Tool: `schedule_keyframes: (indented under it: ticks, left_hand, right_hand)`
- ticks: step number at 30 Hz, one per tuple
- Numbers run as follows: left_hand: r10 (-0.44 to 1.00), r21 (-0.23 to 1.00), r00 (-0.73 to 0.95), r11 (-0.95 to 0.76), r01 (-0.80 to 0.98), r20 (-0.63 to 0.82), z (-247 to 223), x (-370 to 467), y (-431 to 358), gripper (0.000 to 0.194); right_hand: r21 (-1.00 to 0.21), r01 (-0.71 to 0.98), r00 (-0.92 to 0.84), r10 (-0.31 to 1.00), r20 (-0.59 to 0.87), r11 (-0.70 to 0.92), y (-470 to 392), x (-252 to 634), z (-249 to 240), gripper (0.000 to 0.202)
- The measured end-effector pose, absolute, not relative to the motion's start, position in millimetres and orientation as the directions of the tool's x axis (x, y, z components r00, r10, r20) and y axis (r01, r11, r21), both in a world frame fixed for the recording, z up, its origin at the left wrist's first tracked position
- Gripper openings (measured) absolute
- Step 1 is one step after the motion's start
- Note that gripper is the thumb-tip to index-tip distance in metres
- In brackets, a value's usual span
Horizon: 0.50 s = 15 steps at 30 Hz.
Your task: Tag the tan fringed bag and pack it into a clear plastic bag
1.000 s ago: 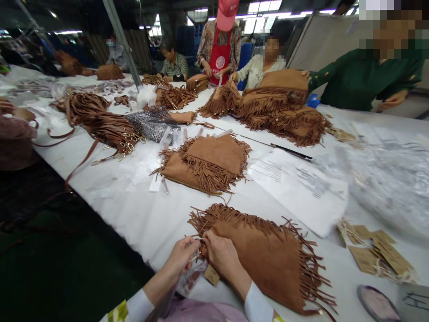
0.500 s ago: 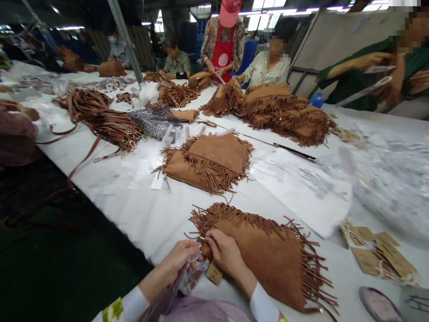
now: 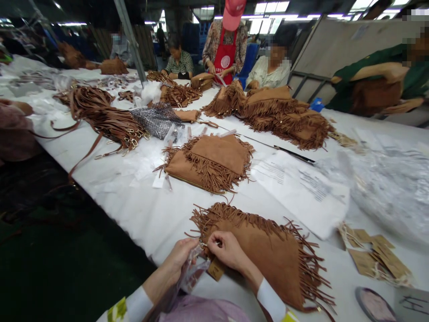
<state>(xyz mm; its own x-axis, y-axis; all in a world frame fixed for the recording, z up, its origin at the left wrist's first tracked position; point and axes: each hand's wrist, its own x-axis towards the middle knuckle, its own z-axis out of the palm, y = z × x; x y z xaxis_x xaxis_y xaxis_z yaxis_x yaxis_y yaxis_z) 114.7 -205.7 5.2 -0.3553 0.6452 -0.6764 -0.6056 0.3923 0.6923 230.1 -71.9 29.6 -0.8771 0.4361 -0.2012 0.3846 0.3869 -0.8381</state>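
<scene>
A brown suede bag (image 3: 268, 255) with long fringe lies flat on the table before me. At its near left corner my left hand (image 3: 184, 255) is closed on a clear plastic wrapping (image 3: 196, 273) with something brownish inside. A small metal clasp (image 3: 203, 245) shows at those fingertips. My right hand (image 3: 228, 250) rests by the same corner, its thumb and fingers curled into a pinch; whatever they hold is hidden. Just below it hangs a brown card tag (image 3: 215, 269).
Two more fringed bags (image 3: 214, 156) lie stacked farther up the white table. Brown straps with metal clips (image 3: 110, 116) are heaped at left. Loose card tags (image 3: 377, 255) and plastic bags (image 3: 395, 188) lie at right. Co-workers, one in a red apron (image 3: 224, 58), work around the table.
My right hand has lifted slightly off the bag's corner and shifted right, its fingers curling. The left hand stays nearly in place. At right, a co-worker in green now holds a brown bag.
</scene>
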Motion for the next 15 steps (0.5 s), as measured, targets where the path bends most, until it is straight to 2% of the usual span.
schedule_keyframes:
  ticks: [8,15]
  left_hand:
    - [0.612,0.665,-0.359,0.393,-0.635,-0.705,0.6,113.7,-204.7,0.009]
    - [0.662,0.647,-0.281,0.405,-0.646,-0.695,6.6,111.7,-204.0,0.018]
  right_hand:
    - [-0.799,0.458,-0.854,0.441,-0.275,0.39,-73.4,225.8,32.6,0.016]
    - [-0.77,0.434,-0.872,0.431,-0.23,0.467,-78.8,219.7,35.7,0.015]
